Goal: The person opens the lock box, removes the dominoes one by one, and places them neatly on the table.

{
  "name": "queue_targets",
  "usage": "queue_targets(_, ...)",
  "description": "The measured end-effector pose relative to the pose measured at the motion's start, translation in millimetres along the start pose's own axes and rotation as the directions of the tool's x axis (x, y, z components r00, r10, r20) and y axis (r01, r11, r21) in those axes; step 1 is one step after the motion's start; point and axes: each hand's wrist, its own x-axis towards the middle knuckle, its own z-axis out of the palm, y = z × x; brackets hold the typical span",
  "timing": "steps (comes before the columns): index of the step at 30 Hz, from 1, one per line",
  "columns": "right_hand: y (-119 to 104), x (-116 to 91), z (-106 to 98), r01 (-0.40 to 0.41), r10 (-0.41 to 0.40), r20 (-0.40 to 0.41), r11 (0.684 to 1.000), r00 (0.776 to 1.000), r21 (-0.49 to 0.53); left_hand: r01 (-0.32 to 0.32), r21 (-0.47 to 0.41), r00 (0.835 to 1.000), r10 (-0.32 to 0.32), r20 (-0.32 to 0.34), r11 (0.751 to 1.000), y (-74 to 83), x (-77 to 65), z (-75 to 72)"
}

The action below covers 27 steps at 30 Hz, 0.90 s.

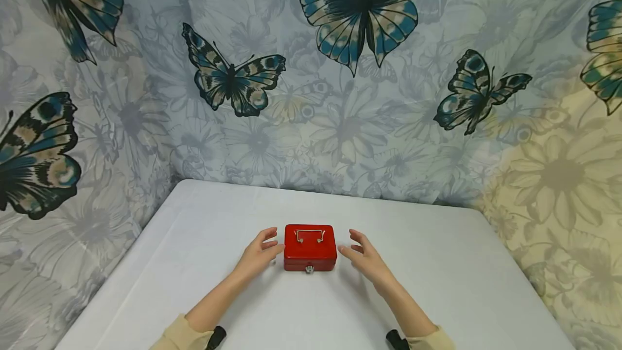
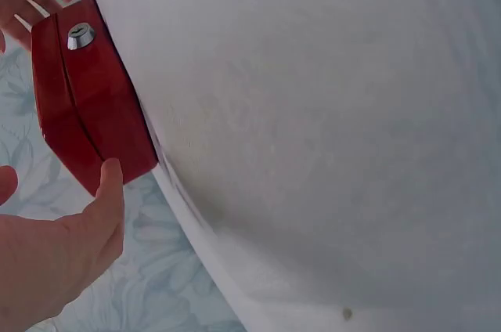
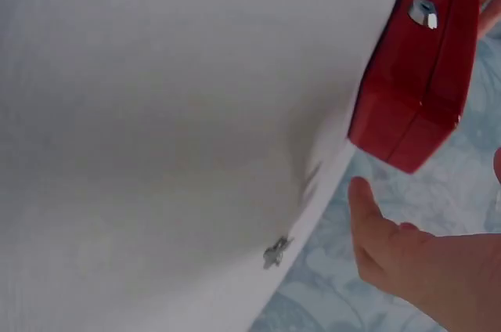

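Note:
A red metal cash box (image 1: 310,248) sits on the white table with its lid down. A thin wire handle (image 1: 310,235) lies on the lid, and a silver lock (image 1: 309,269) is on the front face. My left hand (image 1: 259,255) is at the box's left side, fingers loosely bent and holding nothing; whether the thumb touches the box I cannot tell. On the other side, my right hand (image 1: 367,259) is held a small gap away, fingers relaxed. Small silver keys (image 3: 275,252) lie on the table near the right hand.
The white-covered table (image 1: 218,204) reaches back to a cloth wall (image 1: 311,139) printed with butterflies and flowers. A tiny brownish spot (image 2: 347,314) shows on the tabletop in the left wrist view. Black straps (image 1: 216,337) are on both wrists.

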Motion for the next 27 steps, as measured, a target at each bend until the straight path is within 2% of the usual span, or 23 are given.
queue_targets(3,1.2,0.8,5.9,-0.033,0.032,0.029,0.998,0.999,0.043,0.027,-0.029,0.999,-0.026,0.037,0.999,-2.0,1.6,2.9)
queue_targets(9,2.5,0.8,17.0,-0.067,0.060,0.069,0.993,0.996,0.096,0.058,-0.003,0.995,-0.058,0.077,0.998,-5.9,3.1,8.6)
queue_targets(17,4.2,2.4,24.5,-0.065,0.055,0.101,0.994,0.993,0.092,0.081,0.016,0.991,-0.082,0.105,0.997,-5.2,1.5,11.9)
queue_targets(21,5.0,1.9,27.6,-0.056,0.046,0.117,0.995,0.992,0.077,0.058,0.043,0.990,-0.063,0.129,0.997,-5.0,0.2,13.5)
queue_targets(27,6.3,2.3,30.9,-0.028,0.018,0.131,0.997,0.991,0.073,-0.011,0.067,0.990,0.002,0.139,0.998,-5.9,0.8,14.5)
